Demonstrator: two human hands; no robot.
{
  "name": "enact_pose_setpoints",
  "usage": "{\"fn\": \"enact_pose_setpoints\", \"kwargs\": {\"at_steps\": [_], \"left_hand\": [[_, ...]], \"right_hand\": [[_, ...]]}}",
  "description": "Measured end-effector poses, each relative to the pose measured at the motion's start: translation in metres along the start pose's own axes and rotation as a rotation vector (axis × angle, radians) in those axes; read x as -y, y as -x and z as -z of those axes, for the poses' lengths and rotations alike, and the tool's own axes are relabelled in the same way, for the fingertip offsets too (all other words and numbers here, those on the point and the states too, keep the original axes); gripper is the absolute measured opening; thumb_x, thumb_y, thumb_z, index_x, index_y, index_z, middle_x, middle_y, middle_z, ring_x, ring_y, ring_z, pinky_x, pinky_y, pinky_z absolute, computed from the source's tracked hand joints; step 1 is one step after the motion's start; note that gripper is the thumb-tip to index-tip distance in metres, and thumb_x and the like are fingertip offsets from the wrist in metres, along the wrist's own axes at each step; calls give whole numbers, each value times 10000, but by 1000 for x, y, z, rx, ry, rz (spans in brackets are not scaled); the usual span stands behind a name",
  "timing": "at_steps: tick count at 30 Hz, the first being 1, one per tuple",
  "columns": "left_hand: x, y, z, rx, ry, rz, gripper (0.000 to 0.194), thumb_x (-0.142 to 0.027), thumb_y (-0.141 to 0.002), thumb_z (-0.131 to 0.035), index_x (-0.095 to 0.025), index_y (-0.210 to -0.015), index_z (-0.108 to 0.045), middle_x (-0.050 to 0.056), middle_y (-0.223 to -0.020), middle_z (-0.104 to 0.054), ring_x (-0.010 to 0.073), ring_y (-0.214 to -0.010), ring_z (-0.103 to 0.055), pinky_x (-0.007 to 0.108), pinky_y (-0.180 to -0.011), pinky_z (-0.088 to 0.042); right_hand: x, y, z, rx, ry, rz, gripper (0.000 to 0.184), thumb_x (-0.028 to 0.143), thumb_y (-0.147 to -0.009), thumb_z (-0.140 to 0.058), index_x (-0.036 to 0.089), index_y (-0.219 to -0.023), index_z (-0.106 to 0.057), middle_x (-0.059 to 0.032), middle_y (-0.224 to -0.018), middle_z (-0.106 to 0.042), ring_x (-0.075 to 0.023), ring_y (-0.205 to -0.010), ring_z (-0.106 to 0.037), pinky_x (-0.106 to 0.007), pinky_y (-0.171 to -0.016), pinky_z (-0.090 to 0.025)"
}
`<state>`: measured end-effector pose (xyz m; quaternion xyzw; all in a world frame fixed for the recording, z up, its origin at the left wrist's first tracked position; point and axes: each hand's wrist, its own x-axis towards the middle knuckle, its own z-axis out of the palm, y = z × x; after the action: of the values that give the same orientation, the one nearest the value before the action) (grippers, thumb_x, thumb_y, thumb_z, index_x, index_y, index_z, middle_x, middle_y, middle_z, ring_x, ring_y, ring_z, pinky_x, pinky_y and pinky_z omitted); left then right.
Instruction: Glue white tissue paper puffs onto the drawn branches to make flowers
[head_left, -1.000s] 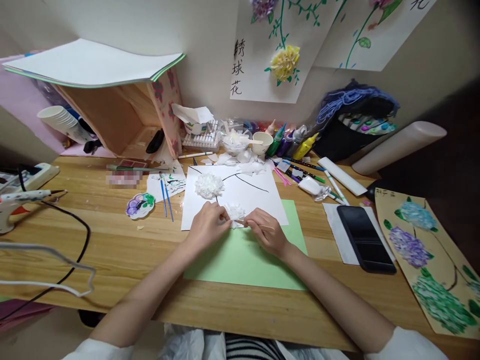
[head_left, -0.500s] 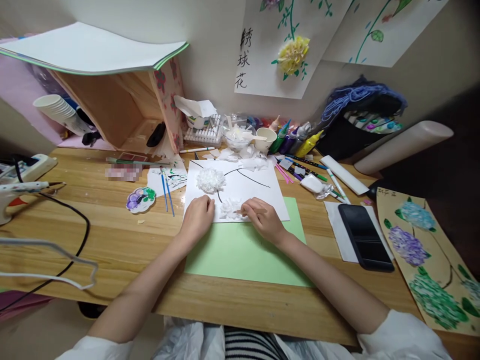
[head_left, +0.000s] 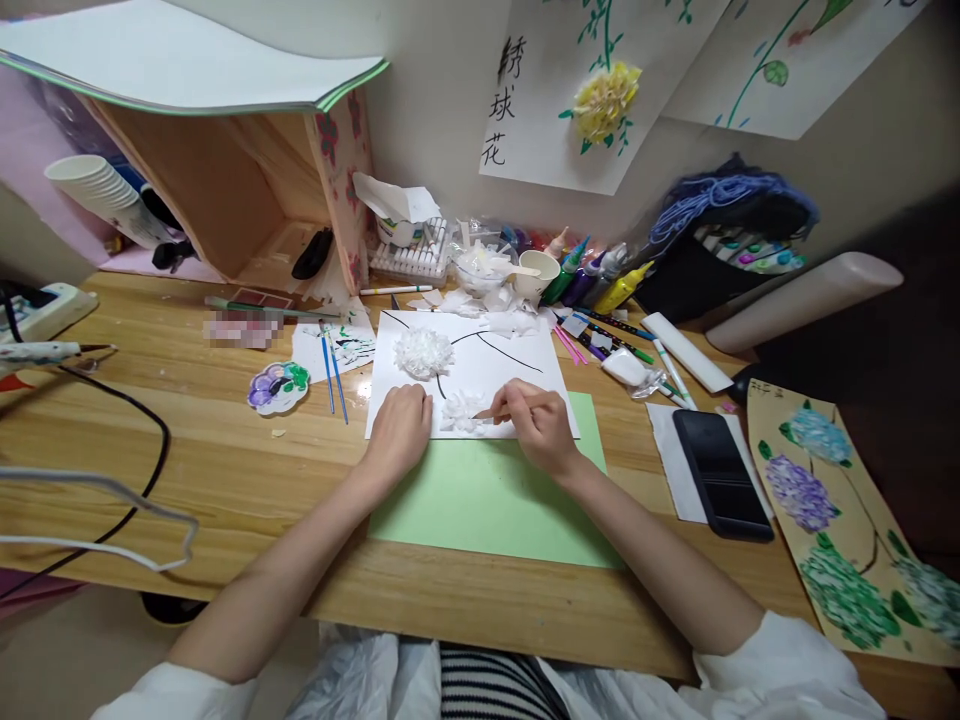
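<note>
The right hand (head_left: 541, 425) grasped a thin brown stick (head_left: 487, 413), its long axis roughly sideways, tip leftward at the crinkled white tuft (head_left: 459, 411) on the smooth sheet (head_left: 510, 385), above flat green paper (head_left: 487, 500) on the wood-grained surface (head_left: 450, 598). The left hand (head_left: 401, 422), formerly at the tuft, lay curled leftward on the sheet, its grip hidden.

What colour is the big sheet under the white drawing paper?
Light green, showing best in the head view.
</note>
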<state>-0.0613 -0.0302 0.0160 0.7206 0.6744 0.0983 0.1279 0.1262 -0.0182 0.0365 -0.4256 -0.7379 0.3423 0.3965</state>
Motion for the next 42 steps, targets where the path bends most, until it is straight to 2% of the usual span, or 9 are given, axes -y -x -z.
{"fn": "enact_pose_setpoints", "kwargs": {"at_steps": [3, 5, 10, 17, 28, 32, 35, 38, 42], "left_hand": [[-1, 1, 0, -8, -8, -1, 265, -245, -912, -302, -178, -746, -497, 90, -797, -591, 226, -802, -521, 331, -682, -374], [-1, 1, 0, -11, -13, 0, 265, -246, -914, -299, -178, -751, -497, 88, -799, -590, 224, -806, -521, 329, -690, -374], [-1, 2, -2, -10, -23, -3, 266, -251, -916, -299, -181, -742, -488, 84, -803, -590, 221, -801, -518, 329, -689, -371], [-1, 1, -1, 1, -41, -23, 259, -250, -915, -305, -181, -747, -489, 88, -821, -591, 230, -820, -519, 335, -689, -371], [-1, 1, 1, 37, -55, -47, 264, -238, -917, -287, -171, -782, -504, 99, -855, -591, 238, -839, -517, 346, -702, -378], [-1, 1, 1, 41, -58, -45, 261, -242, -918, -287, -169, -777, -495, 94, -854, -590, 238, -843, -517, 344, -699, -381], [-1, 1, 0, 33, -64, -49, 263, -246, -919, -287, -171, -771, -491, 89, -842, -588, 239, -837, -516, 344, -698, -381], [-1, 1, -1, 23, -71, -56, 264, -247, -920, -288, -171, -771, -491, 89, -838, -588, 241, -833, -514, 348, -700, -382], [-1, 1, -2, 12, -77, -56, 262, -247, -920, -290, -169, -776, -495, 95, -848, -589, 242, -835, -515, 351, -703, -381]], "right_hand": [[-3, 11, 0, 41, 133, 233, 340, 284, -925, -337, 206, -689, -569, -43, -624, -601, -163, -606, -544, -299, -595, -415], [-7, 14, -2, 77, 204, 326, 312, 248, -920, -340, 200, -710, -565, -52, -626, -602, -167, -603, -525, -305, -583, -401], [-16, 14, -7, 85, 293, 367, 282, 201, -917, -342, 202, -727, -551, -48, -623, -593, -166, -599, -506, -302, -575, -389], [-20, 12, -7, 40, 228, 296, 255, 204, -915, -361, 206, -736, -543, -39, -632, -588, -164, -617, -531, -294, -599, -402], [-15, 0, -14, -28, 39, -118, 370, 387, -933, -322, 214, -668, -513, -17, -635, -597, -145, -591, -597, -272, -626, -443], [-11, -6, -12, 1, 9, -159, 387, 418, -924, -339, 205, -659, -524, -5, -604, -599, -137, -565, -599, -255, -599, -442], [-8, 0, -8, -40, 11, -63, 384, 346, -936, -332, 200, -641, -528, -15, -626, -597, -136, -588, -583, -256, -583, -441], [-7, 13, -5, -101, 75, 178, 339, 231, -931, -336, 197, -660, -537, -29, -622, -595, -143, -604, -553, -274, -587, -430], [-12, 25, -8, 4, 171, 467, 220, 132, -889, -375, 178, -758, -545, -55, -632, -599, -157, -596, -517, -294, -562, -414]]}}
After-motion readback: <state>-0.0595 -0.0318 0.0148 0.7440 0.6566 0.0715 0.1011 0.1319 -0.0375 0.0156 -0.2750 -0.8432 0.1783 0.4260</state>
